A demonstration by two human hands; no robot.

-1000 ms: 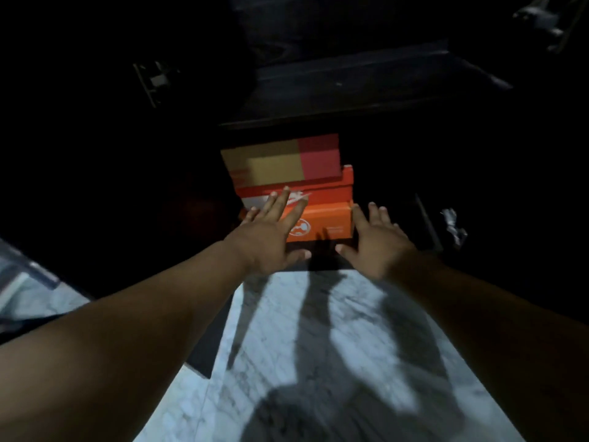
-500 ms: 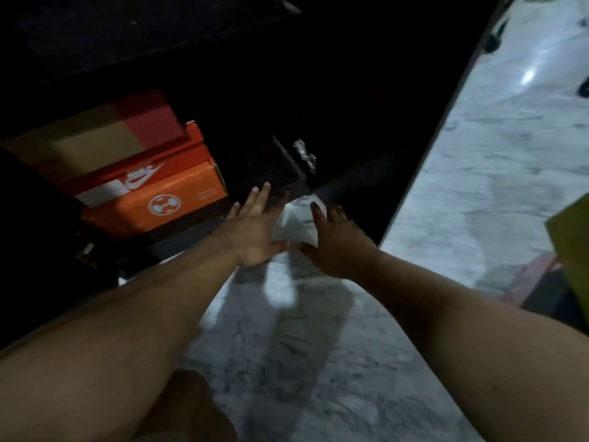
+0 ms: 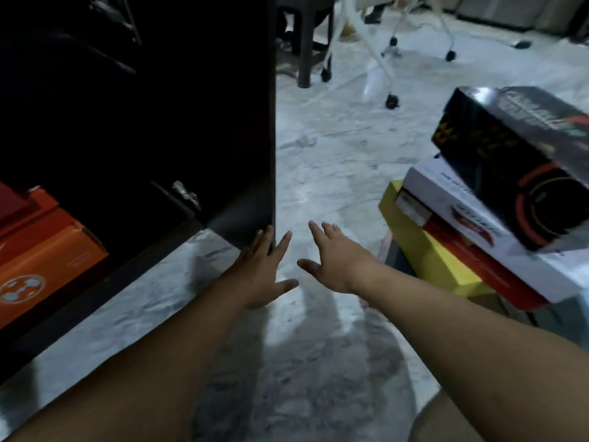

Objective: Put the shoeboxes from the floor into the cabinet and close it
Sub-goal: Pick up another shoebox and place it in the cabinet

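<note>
An orange shoebox (image 3: 44,266) sits inside the dark cabinet (image 3: 178,122) at the far left, with a red box (image 3: 16,199) stacked on it. On the floor at the right stands a pile of shoeboxes: a black box (image 3: 510,154) on top, a white and red box (image 3: 484,237) under it, a yellow box (image 3: 427,260) at the bottom. My left hand (image 3: 261,272) and my right hand (image 3: 334,260) hover over the marble floor between cabinet and pile, fingers spread, holding nothing.
The cabinet's open door (image 3: 248,173) stands edge-on just beyond my left fingertips. A metal hinge (image 3: 186,194) shows inside. Farther back are a dark stool leg (image 3: 304,59) and a white wheeled frame (image 3: 387,59) on the marble floor (image 3: 334,161).
My view has swung right, from the orange box in the cabinet to the pile on the floor. Both hands left the orange box and travelled right, staying open.
</note>
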